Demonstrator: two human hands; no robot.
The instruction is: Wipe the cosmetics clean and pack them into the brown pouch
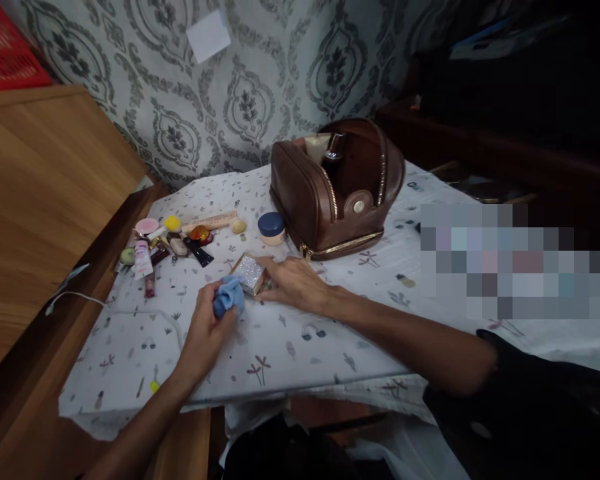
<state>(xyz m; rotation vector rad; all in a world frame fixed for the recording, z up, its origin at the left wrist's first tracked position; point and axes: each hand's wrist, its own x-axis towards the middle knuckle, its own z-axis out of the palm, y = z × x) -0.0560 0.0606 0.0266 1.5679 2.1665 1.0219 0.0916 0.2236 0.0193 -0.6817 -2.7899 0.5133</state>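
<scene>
My left hand (211, 323) is closed around a crumpled blue cloth (229, 297), which touches the near left side of a small box. That box (251, 273) has a silver glitter top and gold-coloured edges. From the right, my right hand (293, 283) grips it between thumb and fingers, low over the table. Just behind stands a round jar (271, 229) with a dark blue lid. A brown toiletry bag (300, 193) sits unzipped behind my right hand, with a tube (317, 147) and a bottle with a shiny cap (335, 145) showing inside.
Several cosmetics lie at the left, among them a pink-and-white tube (143, 259), a black tube (198, 250) and a yellow item (172, 223). A white cable (80, 295) crosses the left edge of the printed tablecloth (280, 363). Wooden furniture (50, 193) borders the table. A blurred patch covers the right side.
</scene>
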